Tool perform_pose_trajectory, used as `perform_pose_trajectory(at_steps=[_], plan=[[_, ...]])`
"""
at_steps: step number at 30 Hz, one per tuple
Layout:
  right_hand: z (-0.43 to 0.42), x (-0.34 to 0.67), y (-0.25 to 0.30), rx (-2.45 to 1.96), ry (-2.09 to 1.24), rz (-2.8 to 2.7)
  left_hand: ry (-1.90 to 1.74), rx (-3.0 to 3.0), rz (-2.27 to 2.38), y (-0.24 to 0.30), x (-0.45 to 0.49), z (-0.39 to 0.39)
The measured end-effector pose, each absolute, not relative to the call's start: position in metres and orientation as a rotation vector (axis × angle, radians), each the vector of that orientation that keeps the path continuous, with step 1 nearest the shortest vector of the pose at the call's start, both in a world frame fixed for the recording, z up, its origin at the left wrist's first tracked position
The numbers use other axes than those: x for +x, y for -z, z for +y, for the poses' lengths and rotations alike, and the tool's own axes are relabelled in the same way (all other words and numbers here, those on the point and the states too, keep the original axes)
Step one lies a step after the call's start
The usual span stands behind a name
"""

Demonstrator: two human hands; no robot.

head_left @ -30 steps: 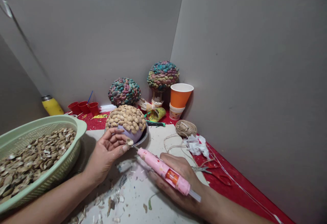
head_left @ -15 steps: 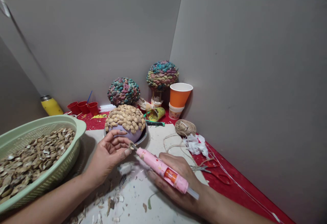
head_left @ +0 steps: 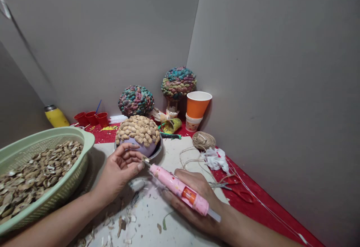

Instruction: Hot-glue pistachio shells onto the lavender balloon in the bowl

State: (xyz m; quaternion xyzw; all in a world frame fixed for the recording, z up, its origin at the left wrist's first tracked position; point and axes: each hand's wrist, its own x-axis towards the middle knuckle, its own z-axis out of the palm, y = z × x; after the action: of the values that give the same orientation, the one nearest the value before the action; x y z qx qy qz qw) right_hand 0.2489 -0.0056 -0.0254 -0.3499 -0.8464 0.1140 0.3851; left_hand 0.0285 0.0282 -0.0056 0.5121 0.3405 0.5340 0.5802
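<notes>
Little has shifted: the glue gun (head_left: 180,190) nozzle stays against the shell piece (head_left: 145,160) pinched in the left hand (head_left: 119,172) fingertips. The right hand (head_left: 197,198) wraps the gun. Its long axis runs diagonally, nozzle pointing up-left toward the shell-covered ball (head_left: 137,130) seated in a metal bowl (head_left: 159,150). The green colander (head_left: 64,189) holds loose shells.

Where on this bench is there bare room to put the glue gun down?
Barest: the white board between the shell-covered ball and the twine ball, and its near end, littered only with shell crumbs. Crowded: scissors, paper scraps and loose twine on the right; cups along the back.
</notes>
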Motion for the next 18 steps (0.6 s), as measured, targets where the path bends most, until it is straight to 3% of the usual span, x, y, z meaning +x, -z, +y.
perform_pose_trajectory(at_steps=[18], plan=[[-0.0047, 0.2508, 0.0270, -0.920, -0.266, -2.179, -1.302, 1.192, 0.862, 0.0065, 0.0283, 0.0280]])
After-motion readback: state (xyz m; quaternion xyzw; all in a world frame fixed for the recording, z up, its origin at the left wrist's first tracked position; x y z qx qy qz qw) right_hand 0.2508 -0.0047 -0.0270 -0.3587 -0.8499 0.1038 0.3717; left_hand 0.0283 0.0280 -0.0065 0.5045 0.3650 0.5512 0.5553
